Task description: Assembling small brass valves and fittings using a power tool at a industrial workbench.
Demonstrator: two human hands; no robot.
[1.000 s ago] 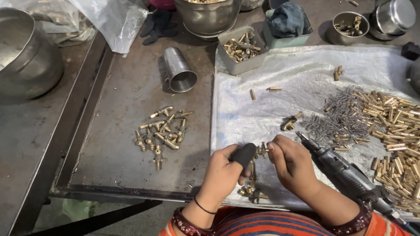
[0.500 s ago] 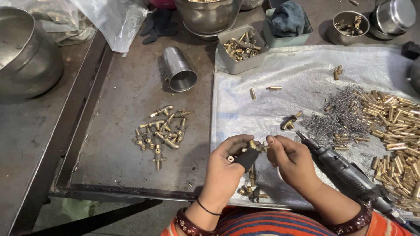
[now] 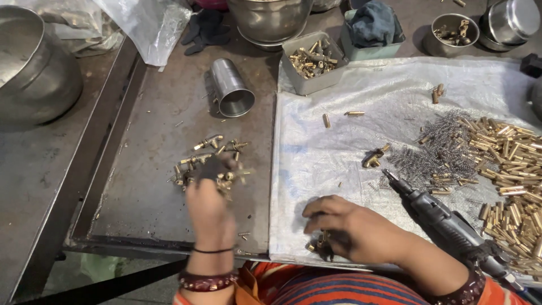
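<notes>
Head view: left hand (image 3: 210, 197) over small brass fittings pile (image 3: 210, 162), grip blurred, cannot tell; right hand (image 3: 350, 229) fingers pinching small brass pieces (image 3: 317, 244) on white plastic sheet (image 3: 339, 141).

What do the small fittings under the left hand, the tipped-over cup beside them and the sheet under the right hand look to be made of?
Fittings: probably brass, going by the yellow metallic shine. Cup: likely stainless steel, brushed silver with reflections. Sheet: seemingly woven plastic, whitish, creased, slightly glossy.

A steel cup (image 3: 231, 89) lies tipped on the metal tray (image 3: 152, 141). A grey electric screwdriver (image 3: 446, 223) rests beside loose springs (image 3: 435, 152).
</notes>
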